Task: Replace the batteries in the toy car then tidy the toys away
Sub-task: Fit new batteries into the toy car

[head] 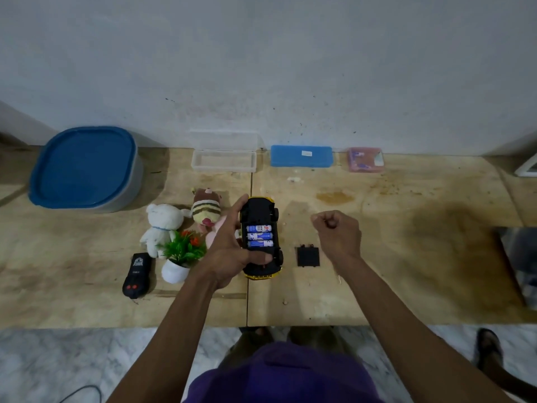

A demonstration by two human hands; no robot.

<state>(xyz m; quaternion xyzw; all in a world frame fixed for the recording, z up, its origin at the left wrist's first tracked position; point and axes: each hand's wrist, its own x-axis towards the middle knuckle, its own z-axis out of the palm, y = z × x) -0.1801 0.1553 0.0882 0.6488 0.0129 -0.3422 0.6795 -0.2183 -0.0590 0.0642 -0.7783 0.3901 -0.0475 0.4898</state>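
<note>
My left hand [229, 245] grips the yellow toy car [261, 216], held upside down over the wooden table [377, 257]. Its battery bay is uncovered, with three blue and white batteries [259, 236] lying side by side inside. The black battery cover [308, 256] lies flat on the table just right of the car. My right hand [338, 232] hovers above and right of the cover, fingers curled into a loose fist; nothing shows in it. A black remote control [137, 275] lies at the left.
Plush toys, a white bear [161, 225] and a striped one [207, 209], sit left of the car beside a small potted plant [180, 258]. A blue-lidded tub [84, 168], an open clear box [223, 159], a blue case [301, 155] and a pink box [365, 159] line the wall.
</note>
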